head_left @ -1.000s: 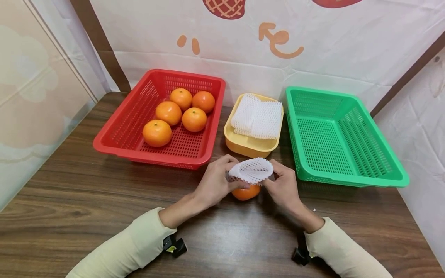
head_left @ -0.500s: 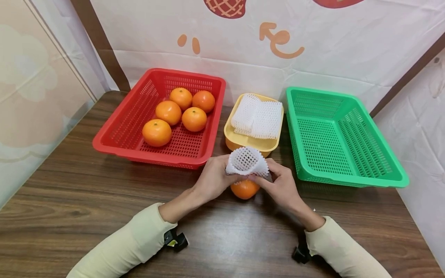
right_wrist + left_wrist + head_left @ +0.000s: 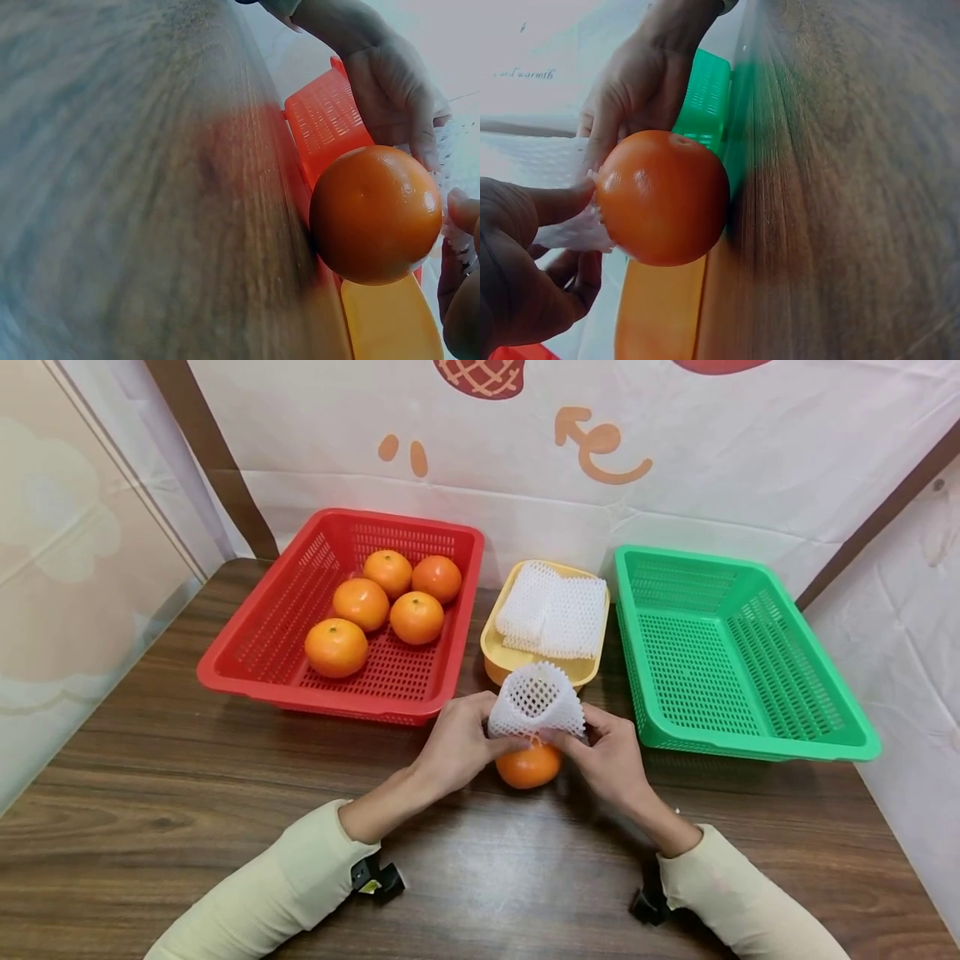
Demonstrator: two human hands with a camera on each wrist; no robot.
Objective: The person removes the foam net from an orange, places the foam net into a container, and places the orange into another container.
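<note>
A white foam fruit net (image 3: 536,702) stands with its wide mouth tilted up, its lower edge at the top of an orange (image 3: 528,767). The left hand (image 3: 456,745) pinches the net's left side between thumb and fingers. On the other side, the right hand (image 3: 609,754) grips it the same way, thumb across the front. Both wrist views show most of the orange (image 3: 664,199) bare, with the net's edge (image 3: 592,225) against one side of it. In the right wrist view the orange (image 3: 375,215) sits close over the wooden table.
A red basket (image 3: 330,697) with several oranges stands at the back left. Behind the hands is a yellow tray (image 3: 498,672) holding white foam nets (image 3: 555,614). A green basket (image 3: 757,743) stands at the right. Patterned cloth (image 3: 495,493) hangs behind the table (image 3: 480,893).
The foam net's mouth has tipped up and opened wider, rising a little above the orange. The right thumb has moved inward across the net's front. The orange has stayed nearly in place.
</note>
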